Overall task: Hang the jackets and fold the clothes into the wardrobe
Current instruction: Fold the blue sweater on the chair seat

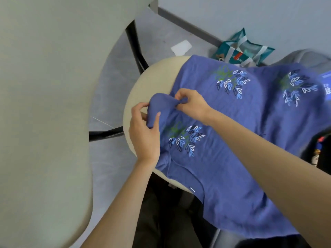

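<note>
the blue leaf-print t-shirt [223, 176] lies spread face up across the round cream surface [148, 81], its near edge hanging off toward the person, probably so it can be squared up for folding. the left grip [145, 135] curls round the bunched short sleeve [158, 108], thumb over the cloth. the right grip [191, 104] pinches that sleeve's twisted end. holding it from two sides looks meant to pull it straight or turn it inward. no wardrobe is in view. a teal bag [241, 51] sits on the floor [111, 77] beyond.
</note>
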### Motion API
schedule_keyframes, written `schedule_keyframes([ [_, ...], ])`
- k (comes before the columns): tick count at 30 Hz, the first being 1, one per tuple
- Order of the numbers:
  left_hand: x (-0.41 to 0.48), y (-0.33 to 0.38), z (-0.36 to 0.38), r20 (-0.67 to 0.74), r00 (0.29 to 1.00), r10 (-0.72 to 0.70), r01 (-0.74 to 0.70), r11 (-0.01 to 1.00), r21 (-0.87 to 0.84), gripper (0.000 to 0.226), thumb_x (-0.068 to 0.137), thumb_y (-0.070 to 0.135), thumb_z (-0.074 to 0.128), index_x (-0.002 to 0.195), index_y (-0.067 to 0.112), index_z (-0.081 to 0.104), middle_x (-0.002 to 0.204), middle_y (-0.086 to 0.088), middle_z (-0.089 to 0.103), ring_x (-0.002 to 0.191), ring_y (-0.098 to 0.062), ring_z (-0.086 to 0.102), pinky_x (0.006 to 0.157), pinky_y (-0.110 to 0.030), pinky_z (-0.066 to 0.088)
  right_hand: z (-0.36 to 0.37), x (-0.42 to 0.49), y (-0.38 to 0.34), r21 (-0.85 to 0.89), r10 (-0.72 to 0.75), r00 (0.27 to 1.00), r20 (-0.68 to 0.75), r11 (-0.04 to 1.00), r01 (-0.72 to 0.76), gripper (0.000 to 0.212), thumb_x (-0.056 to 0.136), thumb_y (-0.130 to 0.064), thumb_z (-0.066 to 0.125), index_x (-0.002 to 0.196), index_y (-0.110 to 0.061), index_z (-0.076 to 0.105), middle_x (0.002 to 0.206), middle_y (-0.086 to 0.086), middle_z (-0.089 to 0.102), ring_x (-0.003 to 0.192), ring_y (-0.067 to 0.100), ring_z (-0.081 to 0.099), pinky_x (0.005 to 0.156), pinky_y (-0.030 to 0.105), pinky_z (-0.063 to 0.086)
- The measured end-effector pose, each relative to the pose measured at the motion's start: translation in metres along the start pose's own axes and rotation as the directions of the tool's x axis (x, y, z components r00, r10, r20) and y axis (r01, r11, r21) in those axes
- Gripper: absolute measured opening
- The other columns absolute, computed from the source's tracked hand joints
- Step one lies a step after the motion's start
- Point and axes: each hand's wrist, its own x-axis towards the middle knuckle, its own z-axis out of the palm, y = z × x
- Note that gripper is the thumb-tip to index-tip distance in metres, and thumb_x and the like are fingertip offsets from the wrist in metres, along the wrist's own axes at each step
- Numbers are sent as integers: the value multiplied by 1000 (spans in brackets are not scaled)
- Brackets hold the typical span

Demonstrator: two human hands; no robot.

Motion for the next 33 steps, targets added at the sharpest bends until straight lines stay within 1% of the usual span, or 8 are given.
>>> schedule_keyframes([
  [5, -51, 0, 5, 672, 697, 251, -341, 940, 3, 56, 72, 40, 80, 121, 30, 54, 88, 14, 59, 77, -2, 57, 68, -21, 50, -28, -45, 50, 25, 175, 955, -238, 984, -174, 32, 80, 3, 49, 72, -26, 60, 81, -1, 63, 78, 18, 58, 59, 8, 41],
  [7, -68, -7, 3, 721, 595, 355, -508, 861, -5, 53, 78, 39, 75, 125, 26, 55, 111, 15, 59, 92, -1, 59, 73, -25, 53, -33, -68, 71, 113, 263, 929, -262, 964, -241, 36, 83, 2, 47, 70, -30, 58, 86, 2, 64, 86, 25, 63, 72, 23, 50],
  [10, -81, -19, -1, 608, 690, 394, -558, 824, 99, 51, 77, 18, 77, 124, 14, 57, 123, 0, 57, 109, -19, 57, 87, -35, 50, -31, -99, 99, 164, 327, 898, -295, 943, -290, 28, 88, -4, 51, 75, -28, 58, 90, 1, 63, 93, 28, 65, 87, 39, 51],
  [14, -86, -34, -6, 436, 900, -11, -216, 857, 467, 78, 72, 16, 80, 139, 13, 42, 135, -18, 39, 118, -37, 42, 98, -45, 35, -9, -128, 116, 295, 355, 894, -272, 915, -274, 10, 91, -20, 62, 101, -20, 58, 89, -2, 62, 81, 16, 62, 78, 20, 48],
  [17, -81, -44, -13, 460, 882, -98, -133, 886, 444, 68, 81, 15, 73, 140, 14, 39, 129, -18, 37, 109, -31, 44, 93, -35, 37, 9, -135, 110, 249, 285, 924, -254, 943, -222, 35, 89, -30, 64, 121, -24, 52, 99, -2, 58, 82, 9, 53, 63, 5, 37],
  [26, -73, -48, -32, 371, 927, 54, -240, 846, 476, 37, 75, -17, 46, 93, 11, 63, 108, -10, 45, 92, -27, 49, 69, -35, 38, 29, -119, 69, -314, 117, 992, -52, 941, -127, 32, 85, -31, 65, 116, -28, 57, 116, -1, 48, 99, 21, 52, 76, 34, 46],
  [30, -72, -52, -38, 256, 959, -119, -79, 757, 648, 39, 71, -17, 55, 94, 13, 64, 120, -13, 44, 110, -33, 41, 81, -33, 26, 31, -120, 65, -417, 295, 925, -241, 829, -373, 18, 92, -26, 48, 84, -12, 56, 82, 4, 51, 84, 32, 55, 65, 30, 35],
  [33, -75, -48, -34, 337, 941, -38, -181, 785, 593, 45, 66, -16, 55, 102, 10, 61, 122, -15, 43, 109, -34, 41, 85, -36, 27, 29, -115, 61, -375, 129, 939, -317, 893, -250, 17, 94, -27, 48, 98, -15, 61, 94, 4, 56, 95, 28, 55, 66, 31, 38],
])
